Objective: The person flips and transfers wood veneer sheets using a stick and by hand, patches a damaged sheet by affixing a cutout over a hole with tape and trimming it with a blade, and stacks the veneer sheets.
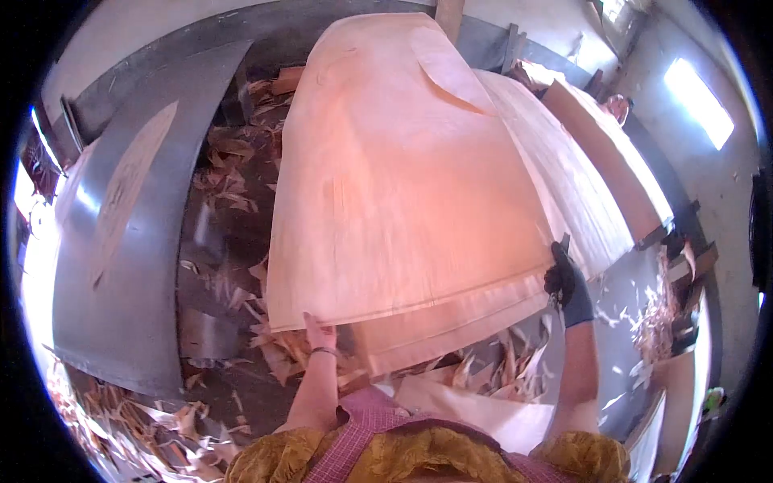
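Observation:
A large, thin, pinkish-tan wood veneer sheet (403,201) stretches away in front of me, its near edge lifted. My left hand (320,332), bare with a band at the wrist, pinches that edge near its left corner. In a dark glove, my right hand (570,283) is closed at the sheet's right corner; its fingertips are partly hidden. Below the raised edge, more veneer (451,326) shows. A loose, curled veneer piece (451,68) lies on the far right part of the sheet.
A grey metal-topped table (121,266) at left bears a narrow veneer strip (133,189). Veneer scraps (229,173) litter the floor. To the right are another pale sheet (576,193) and a thick veneer stack (604,145). Part of another person (618,109) shows behind the stack.

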`<move>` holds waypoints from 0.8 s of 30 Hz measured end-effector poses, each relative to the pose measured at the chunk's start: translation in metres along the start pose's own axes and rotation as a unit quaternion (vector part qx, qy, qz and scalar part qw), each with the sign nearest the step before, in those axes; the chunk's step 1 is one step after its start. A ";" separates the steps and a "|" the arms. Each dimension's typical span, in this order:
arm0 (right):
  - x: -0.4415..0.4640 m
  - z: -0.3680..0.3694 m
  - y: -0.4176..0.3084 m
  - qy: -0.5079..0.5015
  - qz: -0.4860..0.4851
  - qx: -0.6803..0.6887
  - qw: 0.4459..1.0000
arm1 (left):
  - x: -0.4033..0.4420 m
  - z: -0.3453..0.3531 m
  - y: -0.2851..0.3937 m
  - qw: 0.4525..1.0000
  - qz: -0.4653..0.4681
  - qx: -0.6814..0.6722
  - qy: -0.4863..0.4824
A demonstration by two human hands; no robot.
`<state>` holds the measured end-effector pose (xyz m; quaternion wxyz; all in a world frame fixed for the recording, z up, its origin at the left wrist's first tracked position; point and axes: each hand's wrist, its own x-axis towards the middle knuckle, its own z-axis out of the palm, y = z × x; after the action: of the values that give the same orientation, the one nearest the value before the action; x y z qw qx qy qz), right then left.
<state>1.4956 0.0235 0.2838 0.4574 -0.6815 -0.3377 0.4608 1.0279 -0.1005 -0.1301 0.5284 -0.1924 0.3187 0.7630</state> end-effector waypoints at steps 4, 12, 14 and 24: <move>0.073 -0.061 -0.002 -0.038 0.004 -0.005 0.999 | 0.012 0.037 -0.035 0.994 0.095 -0.004 0.060; 0.192 -0.180 -0.004 -0.050 -0.007 -0.048 0.998 | -0.054 0.112 -0.099 0.989 0.093 0.096 0.058; 0.234 -0.210 0.003 -0.059 -0.001 -0.051 0.997 | -0.089 0.152 -0.129 0.989 0.109 0.075 0.068; 0.378 -0.329 0.108 -0.063 -0.044 -0.004 0.997 | -0.095 0.091 -0.251 0.953 0.221 0.206 0.028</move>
<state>1.9396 0.2161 0.1137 0.4524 -0.6370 -0.3975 0.4812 1.3004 -0.0424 -0.0751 0.3658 -0.0251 0.5181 0.7727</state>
